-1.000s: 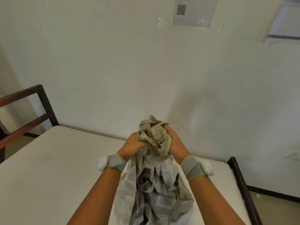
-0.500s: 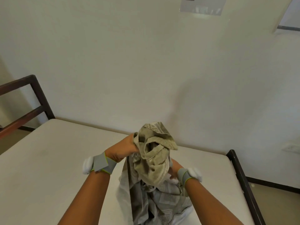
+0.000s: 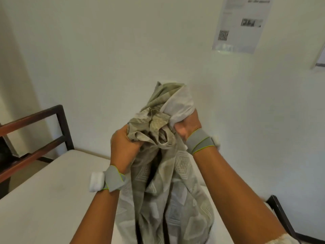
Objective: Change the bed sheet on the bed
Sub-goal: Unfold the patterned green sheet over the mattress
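Both hands clutched the crumpled grey-green patterned cotton bed sheet [image 3: 167, 173]: the left hand [image 3: 124, 143] had its fingers curled into a bunched fold on the near side, and the right hand [image 3: 186, 125] gripped a twisted white-backed corner slightly higher. Above the grip, a wad of fabric stood up against the pale wall; below it, the rest hung in loose folds between the forearms, over the bare white mattress [image 3: 44, 199]. Grey straps with white blocks [image 3: 96, 181] circled each wrist. Left of the grip stood a dark wooden bed frame [image 3: 59, 124]; up and right, a laminated paper notice [image 3: 241, 23] hung on the wall.
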